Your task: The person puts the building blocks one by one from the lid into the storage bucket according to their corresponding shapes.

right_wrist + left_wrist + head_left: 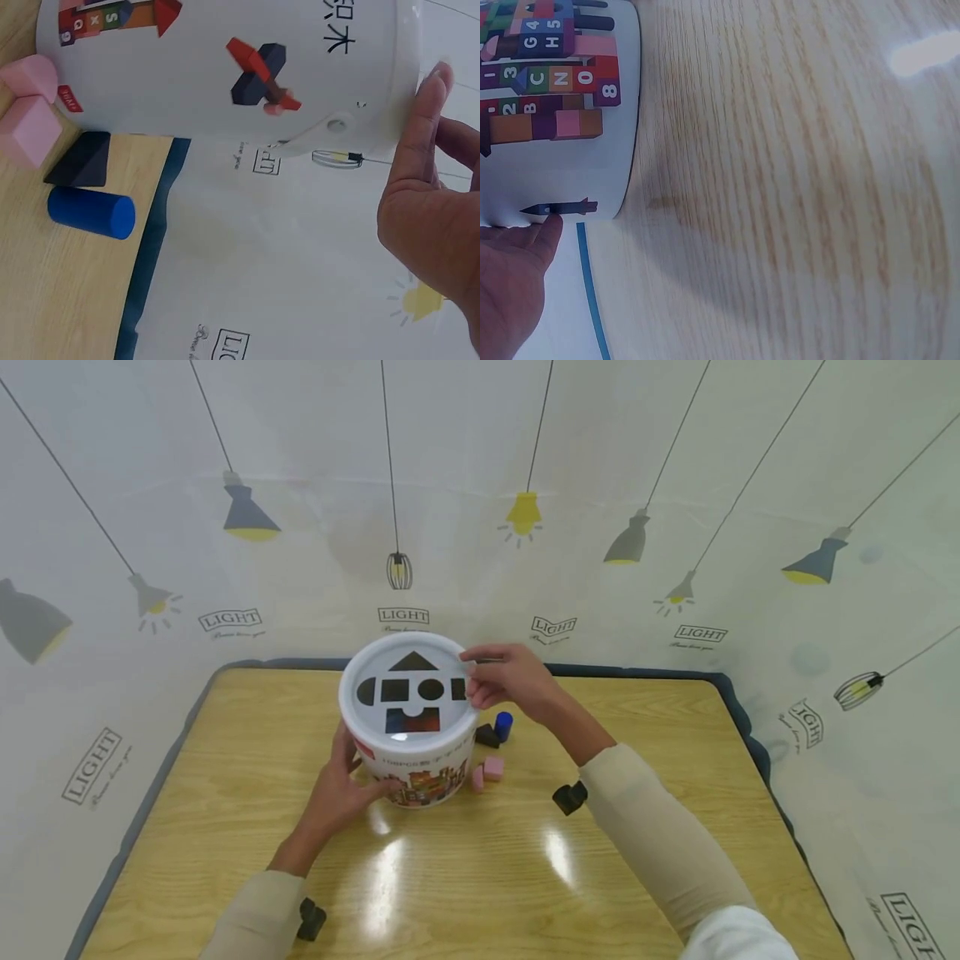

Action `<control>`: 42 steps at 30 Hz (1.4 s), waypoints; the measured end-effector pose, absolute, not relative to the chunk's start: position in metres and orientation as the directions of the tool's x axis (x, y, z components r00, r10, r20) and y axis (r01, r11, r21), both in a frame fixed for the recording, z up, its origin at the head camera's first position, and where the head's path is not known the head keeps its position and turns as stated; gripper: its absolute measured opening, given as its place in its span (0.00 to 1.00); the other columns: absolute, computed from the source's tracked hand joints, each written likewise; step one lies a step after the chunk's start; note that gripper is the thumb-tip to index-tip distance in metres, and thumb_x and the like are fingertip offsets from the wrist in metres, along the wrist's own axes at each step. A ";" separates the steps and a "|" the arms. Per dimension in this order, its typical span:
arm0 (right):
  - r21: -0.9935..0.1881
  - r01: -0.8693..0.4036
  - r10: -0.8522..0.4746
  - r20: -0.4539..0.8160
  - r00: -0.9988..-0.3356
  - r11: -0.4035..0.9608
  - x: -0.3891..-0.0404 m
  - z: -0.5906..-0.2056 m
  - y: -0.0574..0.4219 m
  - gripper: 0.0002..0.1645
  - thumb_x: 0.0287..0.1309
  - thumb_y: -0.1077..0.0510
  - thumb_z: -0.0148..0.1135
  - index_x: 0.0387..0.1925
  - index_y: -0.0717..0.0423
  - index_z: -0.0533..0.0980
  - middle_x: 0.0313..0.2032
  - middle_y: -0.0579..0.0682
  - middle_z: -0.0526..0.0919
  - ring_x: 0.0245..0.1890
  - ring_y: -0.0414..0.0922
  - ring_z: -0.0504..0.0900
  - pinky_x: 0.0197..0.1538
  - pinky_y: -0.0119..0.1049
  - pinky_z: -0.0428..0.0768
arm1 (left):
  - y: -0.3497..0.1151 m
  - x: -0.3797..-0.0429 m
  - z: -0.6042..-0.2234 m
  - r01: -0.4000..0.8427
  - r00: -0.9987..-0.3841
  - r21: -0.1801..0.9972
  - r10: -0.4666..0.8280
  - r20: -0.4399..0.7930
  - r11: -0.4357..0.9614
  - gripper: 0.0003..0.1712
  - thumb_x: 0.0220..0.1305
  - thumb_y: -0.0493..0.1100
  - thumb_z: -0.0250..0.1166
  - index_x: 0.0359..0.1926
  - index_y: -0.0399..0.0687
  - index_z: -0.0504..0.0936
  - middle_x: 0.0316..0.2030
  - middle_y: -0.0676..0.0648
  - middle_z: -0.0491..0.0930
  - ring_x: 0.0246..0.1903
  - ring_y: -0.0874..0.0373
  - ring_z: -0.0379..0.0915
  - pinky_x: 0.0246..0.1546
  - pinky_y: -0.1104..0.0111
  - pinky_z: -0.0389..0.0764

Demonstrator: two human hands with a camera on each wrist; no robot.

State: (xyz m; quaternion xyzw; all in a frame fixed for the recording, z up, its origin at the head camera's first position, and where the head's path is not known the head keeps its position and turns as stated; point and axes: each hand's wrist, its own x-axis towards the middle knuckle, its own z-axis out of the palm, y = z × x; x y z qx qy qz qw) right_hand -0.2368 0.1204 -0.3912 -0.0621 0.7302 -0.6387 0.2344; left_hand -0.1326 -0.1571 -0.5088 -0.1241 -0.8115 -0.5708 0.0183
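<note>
A white bucket (pixel 420 781) with block pictures on its side stands on the table. Its white lid (pixel 411 737) has several cut-out shapes, among them a triangle, a circle and a rectangle. Low on the bucket's left side, my left hand (pixel 337 789) holds it, thumb across the front and fingers round the side. At the lid's right rim is my right hand (pixel 513 677), its fingertips bunched over the edge beside the right-hand cut-out. Whether those fingers pinch anything, I cannot tell.
Right of the bucket lie a blue cylinder (pixel 90 212), a black block (pixel 81 159), a pink cube (pixel 30 131) and a rounded pink block (pixel 30 75). The wooden table (pixel 637 877) has a dark edge at the back, against a wall covering (pixel 465 577) printed with lamps.
</note>
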 end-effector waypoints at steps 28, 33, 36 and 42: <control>-0.956 0.284 -0.342 -0.290 -0.894 0.068 -0.217 -0.442 0.151 0.20 0.65 0.59 0.59 0.56 0.60 0.76 0.26 0.53 0.83 0.22 0.43 0.82 0.29 0.33 0.87 | -0.157 -0.130 -0.506 0.231 -0.968 0.914 0.177 0.180 0.334 0.74 0.45 0.39 0.79 0.77 0.68 0.32 0.74 0.38 0.53 0.70 0.38 0.53 0.66 0.37 0.61; -0.954 0.288 -0.340 -0.299 -0.892 0.082 -0.213 -0.453 0.152 0.20 0.65 0.59 0.59 0.56 0.62 0.76 0.25 0.53 0.83 0.21 0.43 0.82 0.28 0.33 0.86 | -0.157 -0.133 -0.513 0.237 -0.966 0.918 0.182 0.187 0.319 0.74 0.45 0.40 0.80 0.77 0.70 0.32 0.74 0.39 0.53 0.70 0.38 0.53 0.66 0.36 0.61; -0.950 0.302 -0.331 -0.311 -0.891 0.080 -0.211 -0.461 0.153 0.20 0.65 0.59 0.59 0.57 0.63 0.75 0.25 0.54 0.83 0.21 0.43 0.82 0.28 0.32 0.86 | -0.159 -0.138 -0.526 0.232 -0.966 0.923 0.180 0.184 0.307 0.74 0.44 0.41 0.80 0.76 0.72 0.33 0.74 0.42 0.53 0.71 0.40 0.53 0.66 0.36 0.60; -0.936 0.342 -0.309 -0.351 -0.884 0.087 -0.206 -0.477 0.155 0.20 0.64 0.59 0.60 0.56 0.61 0.76 0.26 0.54 0.83 0.22 0.42 0.82 0.29 0.33 0.87 | -0.164 -0.146 -0.543 0.225 -0.969 0.926 0.168 0.180 0.305 0.76 0.42 0.45 0.82 0.76 0.75 0.33 0.74 0.50 0.53 0.71 0.45 0.53 0.67 0.39 0.61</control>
